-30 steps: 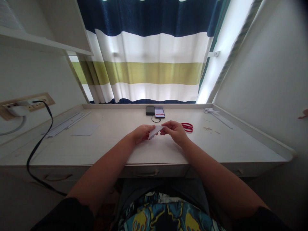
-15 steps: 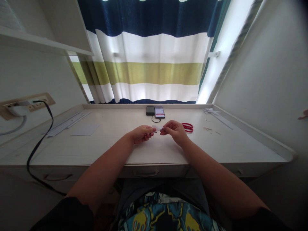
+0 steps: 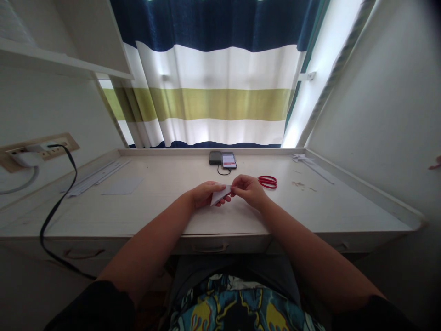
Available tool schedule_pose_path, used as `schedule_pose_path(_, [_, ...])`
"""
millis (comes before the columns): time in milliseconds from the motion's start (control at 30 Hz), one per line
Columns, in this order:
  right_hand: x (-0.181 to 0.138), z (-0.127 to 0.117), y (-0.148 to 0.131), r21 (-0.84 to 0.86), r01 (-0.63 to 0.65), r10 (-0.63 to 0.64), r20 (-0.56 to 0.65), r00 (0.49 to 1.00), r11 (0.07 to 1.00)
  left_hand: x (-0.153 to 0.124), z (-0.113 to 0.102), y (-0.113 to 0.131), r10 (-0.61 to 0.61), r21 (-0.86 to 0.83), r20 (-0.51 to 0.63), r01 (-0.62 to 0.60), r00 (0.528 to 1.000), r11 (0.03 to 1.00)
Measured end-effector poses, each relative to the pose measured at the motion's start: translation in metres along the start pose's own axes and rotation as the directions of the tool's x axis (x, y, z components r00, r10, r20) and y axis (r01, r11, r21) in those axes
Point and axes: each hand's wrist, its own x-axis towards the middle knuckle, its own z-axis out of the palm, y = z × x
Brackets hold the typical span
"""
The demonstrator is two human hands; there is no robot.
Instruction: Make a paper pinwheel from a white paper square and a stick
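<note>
A small folded piece of white paper (image 3: 219, 195) is held above the desk, between both hands. My left hand (image 3: 205, 194) grips it with the thumb on top and the fingers beneath. At its right end my right hand (image 3: 248, 189) pinches the paper's edge between thumb and fingertips. Just beyond my right hand lies a pair of red-handled scissors (image 3: 268, 182), their blades hidden behind that hand.
A phone (image 3: 228, 160) and a dark power bank (image 3: 215, 158) joined by a cable sit at the desk's back. Paper strips (image 3: 94, 178) and a flat sheet (image 3: 122, 185) lie left; a folded paper piece (image 3: 299, 157) and scraps (image 3: 298, 185) lie right. A black cord (image 3: 51, 220) hangs at left.
The folded paper has turned, so a broader, pointed face now shows below my left thumb. My right hand has shifted slightly, and more of the scissors' handles shows.
</note>
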Motion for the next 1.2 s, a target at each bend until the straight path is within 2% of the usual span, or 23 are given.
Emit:
schedule_pose_path(167, [0.001,0.0,-0.001,-0.021,0.003,-0.004,-0.031,1.0,1.0,0.007,0.001,-0.003,0.103,0.107,-0.09,-0.093,0.991,0.99])
schedule_pose_path(300, [0.001,-0.001,-0.001,-0.053,-0.045,0.042,-0.05,0.998,0.998,0.005,0.005,0.001,0.165,0.242,-0.131,-0.13,0.978,0.962])
schedule_pose_path(600, [0.002,-0.009,-0.001,-0.178,-0.149,0.147,-0.023,0.989,0.973,-0.001,0.009,0.009,0.259,0.487,-0.09,-0.184,0.962,0.854])
schedule_pose_path(833, [0.002,-0.009,-0.005,-0.2,-0.092,0.093,-0.008,0.996,0.975,-0.001,0.008,0.008,0.305,0.563,-0.055,-0.223,0.951,0.796])
schedule_pose_path(1200, [0.001,-0.003,-0.005,-0.281,0.011,0.003,0.048,0.999,0.96,-0.002,0.009,0.007,0.305,0.638,-0.028,-0.218,0.952,0.739])
